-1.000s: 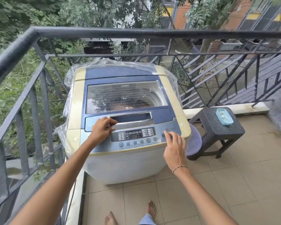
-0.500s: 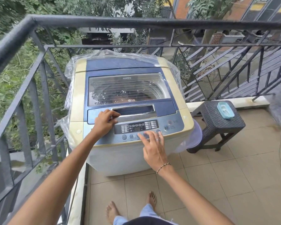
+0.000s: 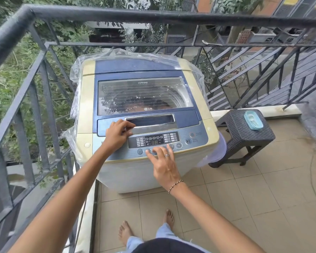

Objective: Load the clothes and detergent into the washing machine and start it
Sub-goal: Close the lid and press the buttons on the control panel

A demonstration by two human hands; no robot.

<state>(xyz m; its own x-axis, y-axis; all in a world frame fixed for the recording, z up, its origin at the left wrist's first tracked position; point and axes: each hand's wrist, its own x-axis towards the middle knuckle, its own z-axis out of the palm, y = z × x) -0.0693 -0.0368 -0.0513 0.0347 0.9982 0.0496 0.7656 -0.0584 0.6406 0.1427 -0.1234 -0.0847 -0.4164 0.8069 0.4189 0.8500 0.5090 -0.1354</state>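
Note:
A blue and cream top-load washing machine (image 3: 193, 95) stands in the balcony corner with its glass lid (image 3: 144, 94) closed. Its control panel (image 3: 153, 140) shows a lit display. My left hand (image 3: 117, 136) rests at the left end of the lid handle, fingers curled on its edge. My right hand (image 3: 162, 161) is spread over the row of round buttons below the display, fingertips touching them. Clothes inside are hard to make out through the reflecting glass.
A dark woven stool (image 3: 244, 132) stands right of the machine with a light blue lidded container (image 3: 253, 119) on it. A metal railing (image 3: 35, 73) closes the left and far sides. Clear plastic wrap (image 3: 77, 70) hangs behind the machine. My bare feet (image 3: 125, 232) stand on beige tiles.
My right hand moved left from the panel's right end to the button row under the display. The display has lit up. My left hand stayed at the lid handle.

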